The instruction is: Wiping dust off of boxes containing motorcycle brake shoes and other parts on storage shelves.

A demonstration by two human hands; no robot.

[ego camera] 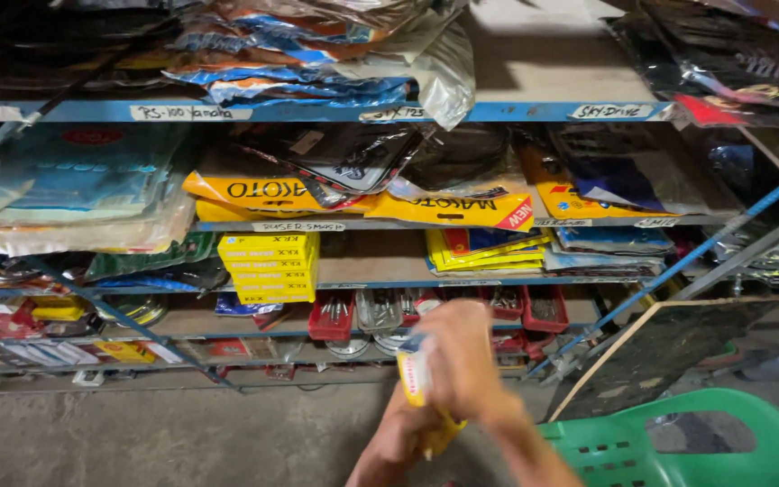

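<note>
A small yellow and white packet is held upright low in the middle of the view, in front of the shelves. My right hand, blurred by motion, closes around the packet's upper part from the right. Below it, my left hand grips the packet's yellow lower end. Both forearms rise from the bottom edge. Part of the packet is hidden behind my right hand.
Blue metal shelving fills the view, stacked with plastic-wrapped goods, a pile of yellow boxes and red bins of small metal parts. A green plastic chair stands at the lower right beside a leaning dark board. Concrete floor lies below.
</note>
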